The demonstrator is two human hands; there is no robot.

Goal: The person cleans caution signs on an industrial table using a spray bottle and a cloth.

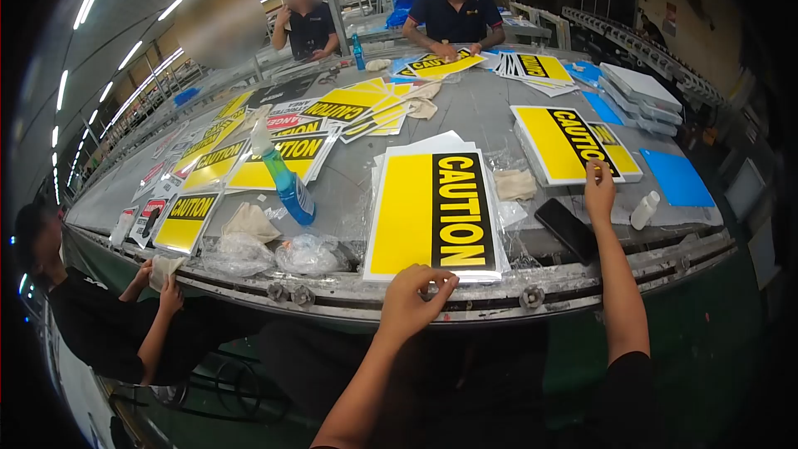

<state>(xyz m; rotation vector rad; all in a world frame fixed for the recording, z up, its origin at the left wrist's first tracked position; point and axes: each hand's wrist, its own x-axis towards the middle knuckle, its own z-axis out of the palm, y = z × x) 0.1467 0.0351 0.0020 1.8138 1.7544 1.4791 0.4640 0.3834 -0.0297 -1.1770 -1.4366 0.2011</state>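
Note:
A stack of yellow and black caution signs (405, 216) lies in front of me near the table's front edge. My left hand (416, 303) is at its near edge, thumb and forefinger curled together in a pinch; what is between them, if anything, I cannot make out. Further right, my right hand (599, 191) has its fingertips closed on the near edge of another caution sign (559, 143), which lies on a second stack. Beneath that sign, part of another yellow sign (619, 158) shows.
A black phone (567, 231) and white bottle (645, 210) lie near the right hand. A blue spray bottle (291, 191), cloth (251, 223) and crumpled plastic (312, 254) are to the left. Co-workers stand opposite; a person at left holds a cloth (166, 273).

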